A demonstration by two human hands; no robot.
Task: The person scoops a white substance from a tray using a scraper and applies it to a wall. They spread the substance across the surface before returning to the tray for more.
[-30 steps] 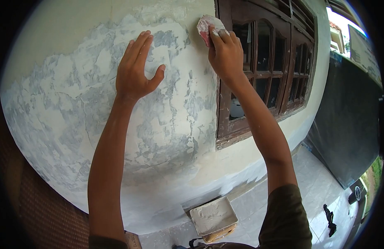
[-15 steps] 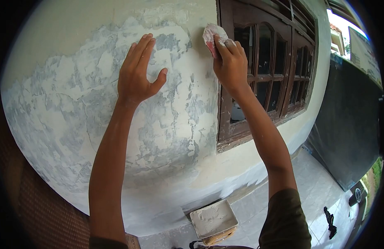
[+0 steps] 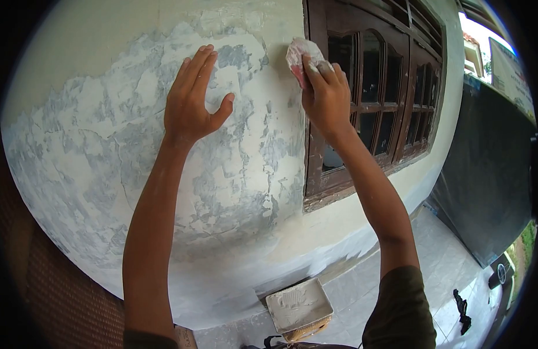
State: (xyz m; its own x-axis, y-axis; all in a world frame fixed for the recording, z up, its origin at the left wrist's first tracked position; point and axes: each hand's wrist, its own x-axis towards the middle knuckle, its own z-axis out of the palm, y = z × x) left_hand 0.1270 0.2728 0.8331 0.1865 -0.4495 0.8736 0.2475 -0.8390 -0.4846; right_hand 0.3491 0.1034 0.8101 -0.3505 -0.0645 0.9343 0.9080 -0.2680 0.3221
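Observation:
Flat against the patchy grey-and-white wall point(image 3: 141, 134), my left hand point(image 3: 193, 104) is open, thumb out to the side and palm toward the plaster. Higher up on the right, my right hand point(image 3: 328, 96) grips a pink-red scraper point(image 3: 301, 58) caked with white putty. The scraper is at the wall strip beside the dark window frame, and the hand partly covers it. White smears show on the right fingers.
A brown wooden window point(image 3: 373, 87) with small panes fills the upper right. On the tiled floor below is a tray point(image 3: 300, 305) of white putty. A black sheet point(image 3: 484, 168) stands at right, near a black strap point(image 3: 462, 313) and a dark cup point(image 3: 497, 276).
My right hand has shifted slightly down and to the right with the scraper. The left hand has stayed almost in place on the wall.

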